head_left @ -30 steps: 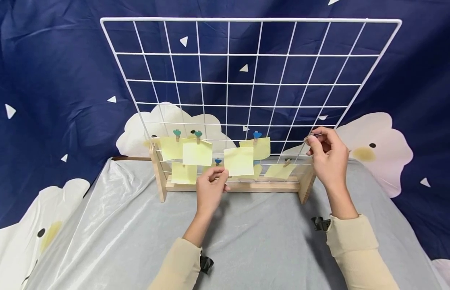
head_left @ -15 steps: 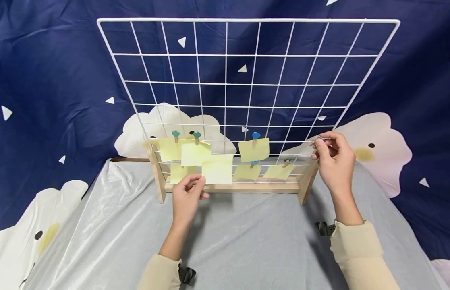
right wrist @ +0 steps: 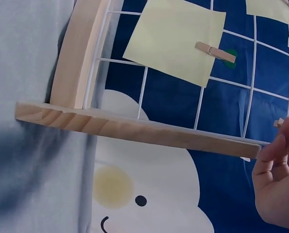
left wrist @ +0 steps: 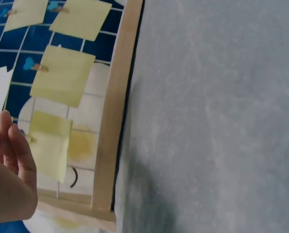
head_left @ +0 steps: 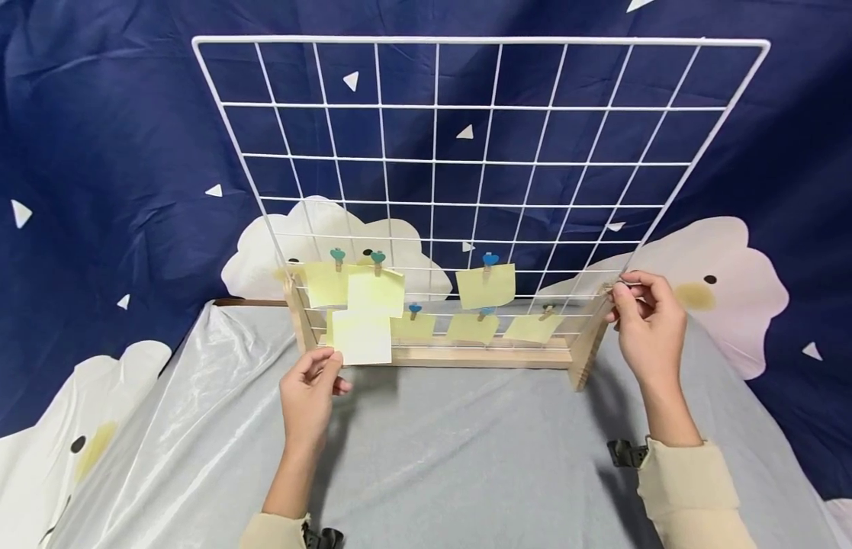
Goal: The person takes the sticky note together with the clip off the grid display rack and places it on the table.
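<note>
My left hand (head_left: 307,396) pinches a pale yellow paper note (head_left: 362,338) by its lower left corner, in front of the lower left of a white wire grid (head_left: 434,162). It overlaps another note behind it. At the grid's right edge, near the wooden stand's (head_left: 586,352) right foot, my right hand (head_left: 648,324) pinches a small wooden clothespin (right wrist: 279,123), mostly covered by the fingertips. Clothespins with heart tops fix several notes to the grid, among them an upper one (head_left: 486,287) under a blue heart and a lower right one (head_left: 533,328).
Grey cloth (head_left: 460,450) covers the table under the stand. Close behind the grid hangs a dark blue curtain (head_left: 123,114) with white triangles and cloud figures. The stand's wooden base bar (left wrist: 116,107) runs along the bottom of the grid.
My left hand has carried the note leftward and down across the grid, uncovering the lower middle notes. My right hand has shifted slightly right and down, still pinching the clothespin.
</note>
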A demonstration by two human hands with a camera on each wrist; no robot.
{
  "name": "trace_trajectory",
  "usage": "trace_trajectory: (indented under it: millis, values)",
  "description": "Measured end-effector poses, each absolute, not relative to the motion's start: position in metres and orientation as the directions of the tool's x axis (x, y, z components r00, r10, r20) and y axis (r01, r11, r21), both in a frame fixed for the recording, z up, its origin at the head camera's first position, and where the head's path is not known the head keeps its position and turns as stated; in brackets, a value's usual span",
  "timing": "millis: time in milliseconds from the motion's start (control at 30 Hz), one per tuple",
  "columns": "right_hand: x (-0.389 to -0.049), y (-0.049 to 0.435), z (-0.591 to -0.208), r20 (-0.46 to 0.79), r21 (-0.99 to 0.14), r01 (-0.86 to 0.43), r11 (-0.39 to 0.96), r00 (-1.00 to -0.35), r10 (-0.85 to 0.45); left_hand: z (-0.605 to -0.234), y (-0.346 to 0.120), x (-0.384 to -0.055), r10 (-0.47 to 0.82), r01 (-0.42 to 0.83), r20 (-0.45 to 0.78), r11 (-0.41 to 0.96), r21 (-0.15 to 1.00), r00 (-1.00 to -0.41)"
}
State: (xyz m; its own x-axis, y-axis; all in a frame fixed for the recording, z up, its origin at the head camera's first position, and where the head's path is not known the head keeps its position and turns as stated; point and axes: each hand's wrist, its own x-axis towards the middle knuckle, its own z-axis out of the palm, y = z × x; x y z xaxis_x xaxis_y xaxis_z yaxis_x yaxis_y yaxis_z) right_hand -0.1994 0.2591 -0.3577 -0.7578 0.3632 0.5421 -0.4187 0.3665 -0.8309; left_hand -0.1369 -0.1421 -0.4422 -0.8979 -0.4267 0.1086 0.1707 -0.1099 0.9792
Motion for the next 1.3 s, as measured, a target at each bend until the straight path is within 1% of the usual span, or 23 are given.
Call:
trace_trajectory:
  millis: [300,700,1067,1167,1300]
  values:
    - [-0.195,0.264,-0.364,0.540,-0.831,-0.405,0.380,-0.751,0.380,-0.443,-0.158,-0.134,-0.488,0.151,0.083,-0.102,0.983,-0.869]
    - [-0.191,0.273,-0.386,0.473,-0.869,-0.331,0.368,-0.774,0.421,-0.445,-0.175,-0.129,-0.555,0.138,0.053,-0.112,0.984,-0.830]
    - [-0.186,0.276,-0.395,0.442,-0.887,-0.313,0.339,-0.787,0.431,-0.449,-0.190,-0.126,-0.608,0.168,0.053,-0.133,0.977,-0.792]
    - [-0.183,0.277,-0.398,0.419,-0.900,-0.298,0.319,-0.794,0.440,-0.451,-0.195,-0.125,-0.628,0.182,0.056,-0.138,0.973,-0.776]
    - [-0.181,0.277,-0.401,0.396,-0.907,-0.268,0.324,-0.804,0.443,-0.452,-0.201,-0.125,-0.652,0.205,0.063,-0.145,0.968,-0.755]
